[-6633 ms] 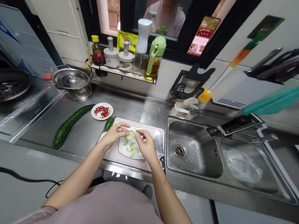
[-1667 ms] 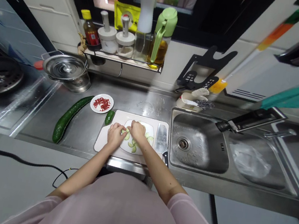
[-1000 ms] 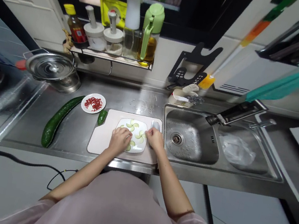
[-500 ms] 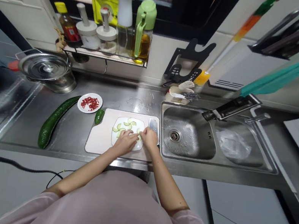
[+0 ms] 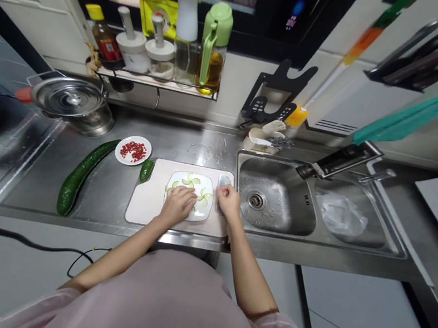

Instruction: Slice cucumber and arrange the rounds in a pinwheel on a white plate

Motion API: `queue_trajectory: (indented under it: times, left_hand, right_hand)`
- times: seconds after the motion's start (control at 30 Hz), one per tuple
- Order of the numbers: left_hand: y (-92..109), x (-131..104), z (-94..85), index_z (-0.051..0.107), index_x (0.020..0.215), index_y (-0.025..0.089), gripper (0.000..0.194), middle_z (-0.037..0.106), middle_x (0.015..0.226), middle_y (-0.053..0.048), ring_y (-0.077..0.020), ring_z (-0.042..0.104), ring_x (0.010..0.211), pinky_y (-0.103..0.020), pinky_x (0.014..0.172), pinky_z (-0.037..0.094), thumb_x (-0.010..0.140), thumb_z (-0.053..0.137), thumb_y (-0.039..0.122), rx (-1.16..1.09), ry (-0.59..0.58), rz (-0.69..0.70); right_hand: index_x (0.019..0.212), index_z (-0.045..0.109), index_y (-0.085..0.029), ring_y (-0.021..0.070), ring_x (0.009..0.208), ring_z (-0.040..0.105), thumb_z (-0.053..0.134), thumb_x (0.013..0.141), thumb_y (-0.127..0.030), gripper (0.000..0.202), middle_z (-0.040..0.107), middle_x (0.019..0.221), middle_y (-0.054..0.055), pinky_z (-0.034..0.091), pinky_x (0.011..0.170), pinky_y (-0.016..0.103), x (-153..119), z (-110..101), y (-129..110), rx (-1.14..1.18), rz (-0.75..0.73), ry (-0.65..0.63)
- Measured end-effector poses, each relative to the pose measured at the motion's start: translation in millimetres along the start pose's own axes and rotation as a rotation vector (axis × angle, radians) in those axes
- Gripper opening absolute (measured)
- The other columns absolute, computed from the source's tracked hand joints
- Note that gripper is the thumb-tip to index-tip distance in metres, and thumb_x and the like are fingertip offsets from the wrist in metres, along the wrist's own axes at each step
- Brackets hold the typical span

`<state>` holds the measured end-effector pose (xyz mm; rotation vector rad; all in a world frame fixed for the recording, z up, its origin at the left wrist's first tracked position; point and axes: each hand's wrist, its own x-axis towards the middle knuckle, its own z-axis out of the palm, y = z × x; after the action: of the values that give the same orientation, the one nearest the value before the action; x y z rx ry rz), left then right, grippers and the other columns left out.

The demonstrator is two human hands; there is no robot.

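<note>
A white square plate (image 5: 198,214) with pale green slices (image 5: 191,181) arranged in swirls rests on the white cutting board (image 5: 144,204). My left hand (image 5: 178,203) lies over the plate's left part with its fingers spread, covering some slices. Over the board's right end, beside the plate, is my right hand (image 5: 229,200), its fingers bent together above a knife blade (image 5: 224,181); what they hold, if anything, is too small to tell. A short green cucumber piece (image 5: 146,170) sits at the board's upper left corner.
Left of the board are a small plate (image 5: 118,152) of red bits (image 5: 133,151), a long green cucumber (image 5: 83,177) and a steel pot (image 5: 93,122). A double sink (image 5: 281,197) lies to the right. Bottles stand on a rack (image 5: 157,82) behind.
My right hand has moved right, off the plate's right edge to above the knife. My left hand has shifted left, showing more of the slices. The camera view has moved slightly.
</note>
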<state>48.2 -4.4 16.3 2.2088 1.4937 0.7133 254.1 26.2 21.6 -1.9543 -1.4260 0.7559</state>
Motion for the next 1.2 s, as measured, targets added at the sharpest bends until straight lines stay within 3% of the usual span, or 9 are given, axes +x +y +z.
queue_trajectory:
  times: [0.17,0.27,0.47,0.7,0.9,1.1,1.2]
  left_hand:
    - [-27,-12,-33.3,0.064,0.089,0.019,0.022,0.065,0.096,-0.008,-0.0205,0.058,0.097,-0.037,0.093,0.04,0.09,0.047,0.034,-0.096,0.6,-0.326]
    - [-47,-19,-46.8,0.063,0.087,0.018,0.021,0.063,0.089,-0.007,-0.0186,0.058,0.089,-0.033,0.086,0.043,0.088,0.05,0.035,-0.155,0.766,-0.39]
    - [-68,-25,-49.5,0.062,0.087,0.017,0.019,0.061,0.086,-0.004,-0.0144,0.056,0.08,-0.028,0.078,0.044,0.085,0.053,0.034,-0.278,0.911,-0.553]
    - [-80,-10,-53.4,0.06,0.09,0.017,0.019,0.06,0.089,-0.003,-0.013,0.056,0.081,-0.026,0.078,0.045,0.083,0.054,0.033,-0.529,1.097,-0.653]
    - [-93,21,-57.6,0.059,0.092,0.016,0.022,0.059,0.085,-0.003,-0.0123,0.056,0.077,-0.024,0.067,0.045,0.084,0.047,0.033,-0.639,1.244,-0.833]
    - [-125,63,-70.3,0.055,0.102,0.015,0.027,0.061,0.099,-0.007,-0.015,0.059,0.09,-0.029,0.081,0.047,0.087,0.039,0.03,-0.613,1.35,-0.935]
    - [-147,73,-82.1,0.056,0.104,0.016,0.029,0.062,0.102,-0.008,-0.0162,0.059,0.095,-0.03,0.083,0.046,0.089,0.035,0.028,-0.448,1.248,-1.003]
  right_hand:
    - [0.082,0.055,-0.016,0.0122,0.065,0.047,0.047,0.079,-0.05,0.035,0.053,0.071,-0.001,0.039,0.063,0.024,-6,-32,16,0.379,0.013,0.493]
    - [0.082,0.053,-0.016,0.0109,0.064,0.045,0.051,0.075,-0.051,0.036,0.052,0.072,-0.001,0.039,0.062,0.024,-11,-46,30,0.466,0.043,0.668]
    - [0.085,0.052,-0.017,0.0086,0.054,0.039,0.054,0.07,-0.051,0.037,0.044,0.061,-0.007,0.034,0.054,0.022,-20,-47,46,0.583,0.138,0.654]
    - [0.086,0.054,-0.017,0.0084,0.055,0.04,0.055,0.07,-0.049,0.036,0.045,0.063,-0.007,0.034,0.054,0.021,-29,-37,35,0.597,0.123,0.617]
    - [0.088,0.055,-0.017,0.0092,0.056,0.044,0.058,0.069,-0.05,0.039,0.05,0.066,-0.005,0.036,0.056,0.022,-29,-33,33,0.578,0.088,0.576]
    - [0.088,0.056,-0.017,0.0097,0.052,0.044,0.062,0.066,-0.051,0.041,0.049,0.06,-0.005,0.036,0.052,0.023,-30,-25,33,0.621,0.131,0.544]
    - [0.085,0.057,-0.017,0.0105,0.052,0.045,0.064,0.064,-0.052,0.041,0.05,0.059,-0.005,0.038,0.051,0.024,-30,-25,34,0.619,0.13,0.571]
